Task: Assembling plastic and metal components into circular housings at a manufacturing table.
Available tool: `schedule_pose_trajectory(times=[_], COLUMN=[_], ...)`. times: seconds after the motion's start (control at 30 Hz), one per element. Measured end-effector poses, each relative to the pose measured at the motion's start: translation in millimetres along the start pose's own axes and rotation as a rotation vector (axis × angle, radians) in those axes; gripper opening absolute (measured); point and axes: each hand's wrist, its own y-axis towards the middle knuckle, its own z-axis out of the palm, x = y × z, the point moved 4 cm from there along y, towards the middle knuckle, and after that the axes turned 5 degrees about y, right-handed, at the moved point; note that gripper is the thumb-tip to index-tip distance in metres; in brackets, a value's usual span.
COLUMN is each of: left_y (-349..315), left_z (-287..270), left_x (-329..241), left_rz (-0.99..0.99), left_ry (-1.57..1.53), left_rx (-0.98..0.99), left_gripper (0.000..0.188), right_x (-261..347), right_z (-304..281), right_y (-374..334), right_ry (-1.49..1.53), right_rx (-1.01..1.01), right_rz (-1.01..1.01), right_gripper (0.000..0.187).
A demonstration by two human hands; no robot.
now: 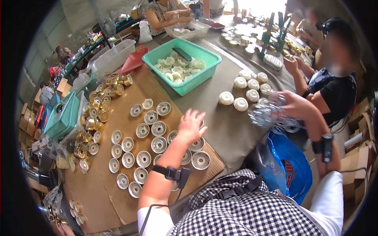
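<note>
My left hand [191, 126] reaches over the cardboard sheet [94, 192], its fingers spread. Below and around it stand several round gold-sided cups [158, 144] with pale, hollow insides; one is partly hidden by the fingers, and I cannot tell if they touch it. Off to the right, my right hand [294, 104] is closed on a cluster of shiny, clear or silvery ring-like pieces [267, 113], blurred by motion. Just beyond this cluster, several gold caps with white tops [240, 104] sit on the grey table cover.
A green basket [204, 74] holds translucent white pieces. Gold cups [94, 112] are heaped at the cardboard's left side. A blue bag [301, 169] hangs below my right arm. A co-worker in a black top [338, 84] sits at the right; others work at the far end.
</note>
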Motion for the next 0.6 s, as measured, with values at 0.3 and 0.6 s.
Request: schedule_pose_trajectory(times=[0.3,0.6], left_y=[-55.8,-53.7], left_z=[-7.1,-62.5], left_x=[-11.6,44.0], left_rz=[0.071,-0.189], left_ry=[-0.247,-0.244], left_rx=[-0.114,-0.346], left_gripper=[0.042,0.033], right_x=[-28.9,-39.6], right_z=[115.7,107.8], right_y=[213.8,177.3], right_ry=[-0.345,-0.118], right_rx=[-0.243,-0.207], right_rz=[-0.209,-0.197], right_gripper=[0.051,0.043])
